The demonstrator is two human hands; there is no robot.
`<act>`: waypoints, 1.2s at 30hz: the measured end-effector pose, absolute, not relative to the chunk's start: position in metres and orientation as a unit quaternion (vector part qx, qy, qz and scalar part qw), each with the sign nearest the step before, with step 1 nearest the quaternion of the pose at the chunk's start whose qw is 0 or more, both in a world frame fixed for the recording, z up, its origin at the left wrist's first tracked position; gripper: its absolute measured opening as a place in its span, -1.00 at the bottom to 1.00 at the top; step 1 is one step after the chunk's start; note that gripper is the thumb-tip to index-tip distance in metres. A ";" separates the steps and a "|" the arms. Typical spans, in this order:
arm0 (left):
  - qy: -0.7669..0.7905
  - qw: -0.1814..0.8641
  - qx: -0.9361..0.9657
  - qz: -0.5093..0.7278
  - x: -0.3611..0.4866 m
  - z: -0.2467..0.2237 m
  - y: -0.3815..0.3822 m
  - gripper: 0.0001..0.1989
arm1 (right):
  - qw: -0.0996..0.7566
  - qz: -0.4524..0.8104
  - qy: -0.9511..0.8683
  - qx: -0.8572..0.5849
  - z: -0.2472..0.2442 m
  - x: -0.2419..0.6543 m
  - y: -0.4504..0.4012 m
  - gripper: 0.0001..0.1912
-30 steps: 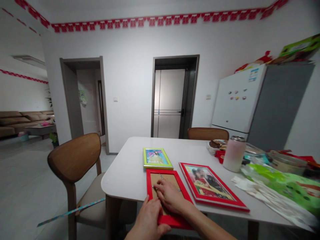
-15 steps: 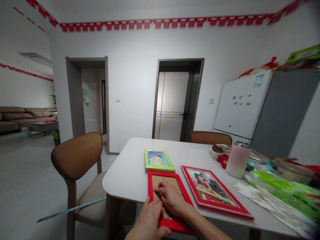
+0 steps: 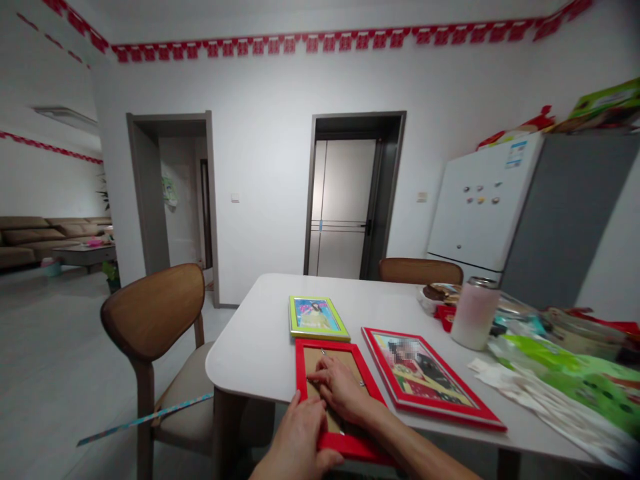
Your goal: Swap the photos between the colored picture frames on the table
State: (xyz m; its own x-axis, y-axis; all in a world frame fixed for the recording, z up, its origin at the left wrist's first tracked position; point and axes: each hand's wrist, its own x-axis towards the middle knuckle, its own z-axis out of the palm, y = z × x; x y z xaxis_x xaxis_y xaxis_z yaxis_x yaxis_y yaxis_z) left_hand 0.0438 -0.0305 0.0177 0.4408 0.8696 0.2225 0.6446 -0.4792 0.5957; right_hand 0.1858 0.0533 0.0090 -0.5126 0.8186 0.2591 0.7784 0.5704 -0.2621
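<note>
A red picture frame [image 3: 371, 385] lies back side up at the table's near edge, its brown backing board [image 3: 349, 369] showing. Small metal clips sit along the inner edge, one of them at the far side [image 3: 323, 352]. My left hand [image 3: 301, 432] grips the frame's near left side, thumb at the near edge. Across the board reaches my right hand [image 3: 341, 389], fingers bent and bunched, tips pressed at the left inner edge; what they pinch there, if anything, is hidden. Beyond is a yellow-green picture frame [image 3: 320, 335], face up. A second red picture frame [image 3: 440, 415] lies to the right, face up.
The white table [image 3: 250, 347] carries a pink and white bottle [image 3: 475, 315], a white cloth [image 3: 533, 403] and a green plastic package [image 3: 600, 383] on the right. One wooden chair [image 3: 157, 310] stands at the left, another chair [image 3: 420, 270] behind the table.
The view has shifted slightly. Both hands stay in nearly the same place on the red frame, and the frames on the table have not visibly moved.
</note>
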 end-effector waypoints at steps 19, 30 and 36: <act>0.482 0.217 0.824 0.204 0.049 0.012 -0.025 -0.39 | 0.253 0.059 -0.686 -0.680 0.005 0.194 0.114 -0.79; 0.462 0.222 0.842 0.166 0.081 0.022 -0.024 -0.36 | 0.490 0.285 -0.591 -0.574 0.032 0.262 0.052 -0.71; 0.401 0.338 0.668 0.528 0.101 0.051 -0.027 -0.66 | 0.510 0.609 -0.396 -0.461 0.013 0.237 0.000 -0.55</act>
